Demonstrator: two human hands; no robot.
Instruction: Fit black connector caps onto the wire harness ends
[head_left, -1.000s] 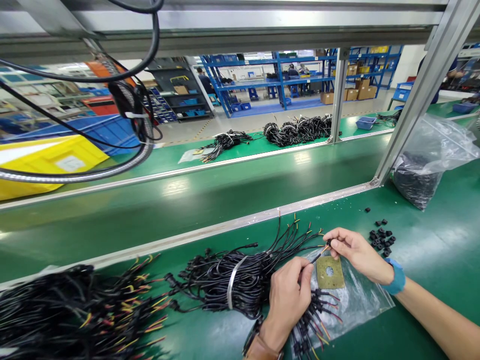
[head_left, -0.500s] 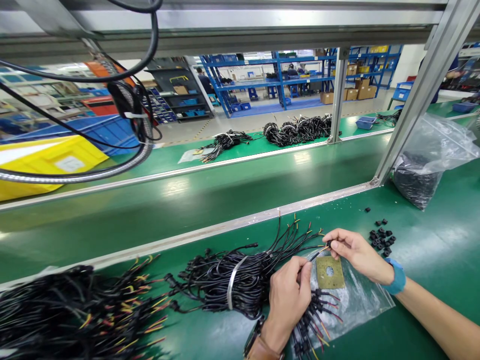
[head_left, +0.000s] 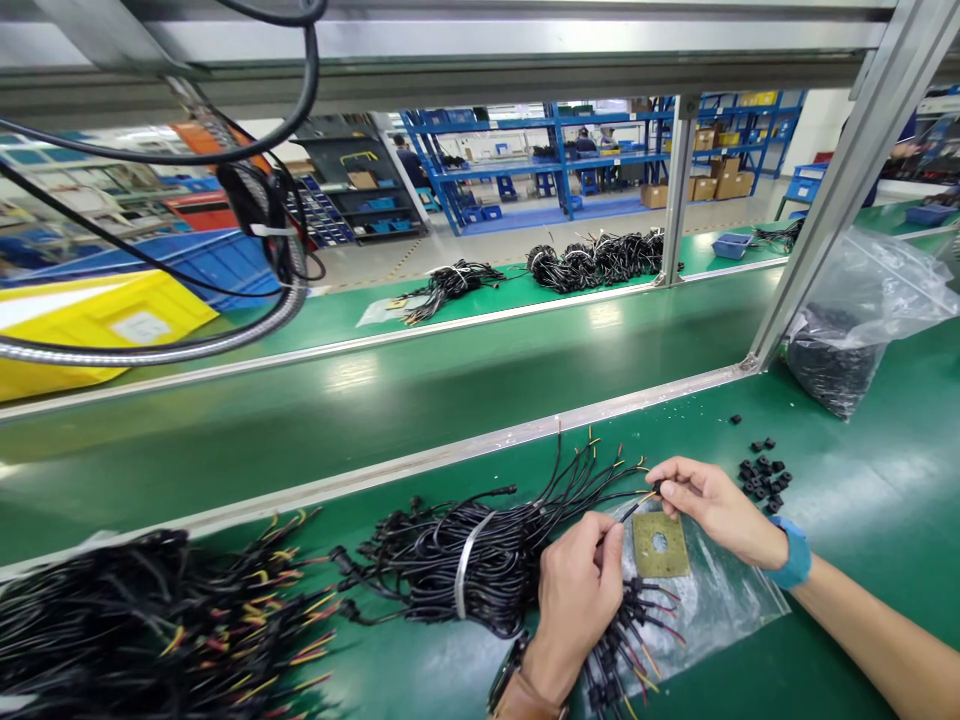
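My left hand (head_left: 581, 585) pinches a black cable (head_left: 628, 512) whose thin coloured wires stick out toward the right. At those wire ends, my right hand (head_left: 694, 495) holds a small black plastic part (head_left: 658, 488) between thumb and fingers; the fingertips partly cover it. Below the hands lies a square yellowish plate (head_left: 660, 546) with a round hole, on a clear plastic bag (head_left: 720, 600). A tied bundle of black cables (head_left: 457, 560) rests left of my left hand. Short cable ends with red and yellow wires (head_left: 630, 640) lie under and beside my left wrist.
Several loose black parts (head_left: 763, 478) are scattered right of my right hand. A clear bag of black parts (head_left: 836, 360) stands by the metal post (head_left: 825, 200). A large heap of cables (head_left: 150, 620) lies at the left. A metal rail (head_left: 450, 465) borders the green bench.
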